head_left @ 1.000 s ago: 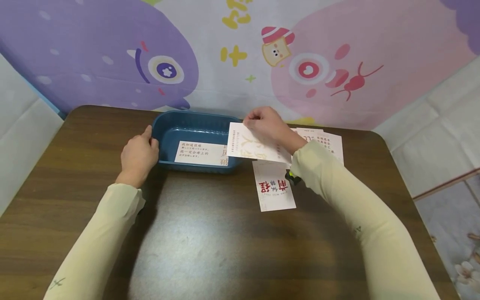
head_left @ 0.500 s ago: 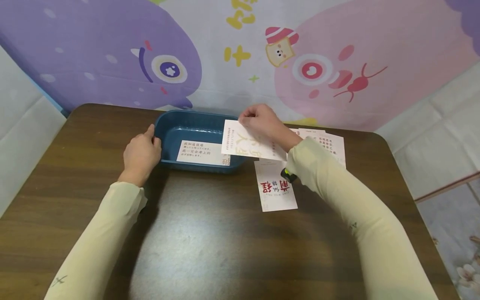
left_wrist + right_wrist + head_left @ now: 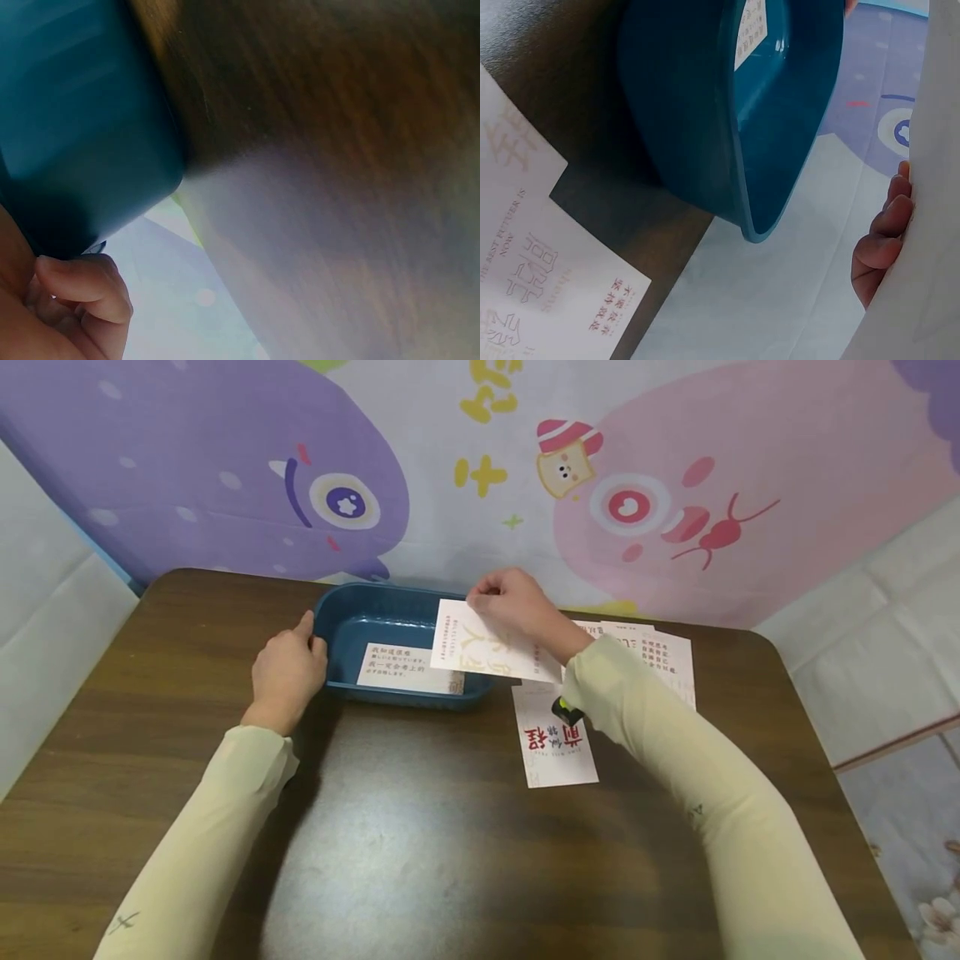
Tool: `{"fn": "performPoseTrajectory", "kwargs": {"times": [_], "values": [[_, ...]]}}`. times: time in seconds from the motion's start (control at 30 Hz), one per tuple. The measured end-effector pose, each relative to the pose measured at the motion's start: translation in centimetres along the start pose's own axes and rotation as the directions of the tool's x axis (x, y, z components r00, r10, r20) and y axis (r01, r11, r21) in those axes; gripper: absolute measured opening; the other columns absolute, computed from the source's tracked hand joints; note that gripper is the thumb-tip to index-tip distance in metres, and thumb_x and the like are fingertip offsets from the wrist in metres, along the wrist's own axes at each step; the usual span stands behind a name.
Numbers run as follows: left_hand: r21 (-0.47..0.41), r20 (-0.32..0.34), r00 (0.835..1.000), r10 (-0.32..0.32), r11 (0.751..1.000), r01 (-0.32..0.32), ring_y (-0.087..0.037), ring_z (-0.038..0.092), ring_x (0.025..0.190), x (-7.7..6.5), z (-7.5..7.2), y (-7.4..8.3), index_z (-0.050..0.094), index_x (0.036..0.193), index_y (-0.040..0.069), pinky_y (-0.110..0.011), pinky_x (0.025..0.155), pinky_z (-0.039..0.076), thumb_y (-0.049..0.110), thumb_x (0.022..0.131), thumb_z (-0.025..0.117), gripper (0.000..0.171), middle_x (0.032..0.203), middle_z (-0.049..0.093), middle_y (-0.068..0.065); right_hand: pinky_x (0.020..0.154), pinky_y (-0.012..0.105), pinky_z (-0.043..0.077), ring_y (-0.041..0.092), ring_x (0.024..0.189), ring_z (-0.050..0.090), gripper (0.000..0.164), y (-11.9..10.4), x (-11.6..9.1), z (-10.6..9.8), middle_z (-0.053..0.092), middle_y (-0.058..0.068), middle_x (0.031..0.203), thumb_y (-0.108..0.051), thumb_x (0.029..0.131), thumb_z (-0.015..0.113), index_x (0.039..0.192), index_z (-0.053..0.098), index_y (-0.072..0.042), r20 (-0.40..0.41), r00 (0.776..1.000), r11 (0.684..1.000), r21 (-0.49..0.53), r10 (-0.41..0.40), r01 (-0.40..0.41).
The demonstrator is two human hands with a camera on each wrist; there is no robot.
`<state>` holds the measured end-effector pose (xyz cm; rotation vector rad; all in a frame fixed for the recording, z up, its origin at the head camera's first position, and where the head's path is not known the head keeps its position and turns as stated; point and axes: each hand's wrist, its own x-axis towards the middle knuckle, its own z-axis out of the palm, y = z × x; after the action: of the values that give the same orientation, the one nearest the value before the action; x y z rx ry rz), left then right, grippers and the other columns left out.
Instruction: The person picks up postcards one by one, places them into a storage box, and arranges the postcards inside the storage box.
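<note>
A dark blue plastic basin stands near the back of the table. My left hand grips its left end, with the index finger along the rim; in the left wrist view the fingers curl beside the basin's corner. One printed card lies inside, tilted against the front wall. My right hand pinches the edge of a white card with gold characters, which overhangs the basin's right part. From the right wrist view this card is seen from behind, fingers at its edge.
Under the right forearm lies a card with red characters on the wooden table. Several more cards overlap to the right, partly hidden by the sleeve. A cartoon-printed cloth hangs directly behind the table.
My right hand has moved a little left, carrying the white card further over the basin. My left hand stays at the basin's left end; the head view has shifted slightly.
</note>
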<state>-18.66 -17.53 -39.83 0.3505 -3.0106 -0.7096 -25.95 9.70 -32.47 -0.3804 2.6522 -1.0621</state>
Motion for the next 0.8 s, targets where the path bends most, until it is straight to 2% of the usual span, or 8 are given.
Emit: {"fn": "performPoseTrajectory", "kwargs": {"times": [0.33, 0.8], "values": [[0.001, 0.006, 1.000, 0.005, 1.000, -0.005, -0.038, 0.052, 0.083, 0.0, 0.1, 0.0, 0.028, 0.138, 0.009, -0.052, 0.075, 0.040, 0.022, 0.091, 0.032, 0.049, 0.121, 0.049, -0.027, 0.082, 0.029, 0.038, 0.014, 0.090, 0.050, 0.020, -0.6, 0.8, 0.5, 0.061, 0.001, 0.095, -0.025, 0.086, 0.053, 0.094, 0.064, -0.011, 0.012, 1.000, 1.000, -0.022, 0.013, -0.012], [-0.001, 0.002, 1.000, 0.005, 1.000, -0.005, -0.037, 0.053, 0.083, -0.1, -0.1, 0.1, 0.029, 0.138, 0.009, -0.051, 0.075, 0.041, 0.021, 0.090, 0.033, 0.049, 0.120, 0.049, -0.027, 0.082, 0.026, 0.039, 0.013, 0.089, 0.051, 0.019, -1.8, 1.8, 1.6, 0.062, 0.002, 0.093, -0.022, 0.085, 0.054, 0.094, 0.065, -0.009, 0.029, 0.998, 0.999, -0.014, -0.050, 0.051]]}}
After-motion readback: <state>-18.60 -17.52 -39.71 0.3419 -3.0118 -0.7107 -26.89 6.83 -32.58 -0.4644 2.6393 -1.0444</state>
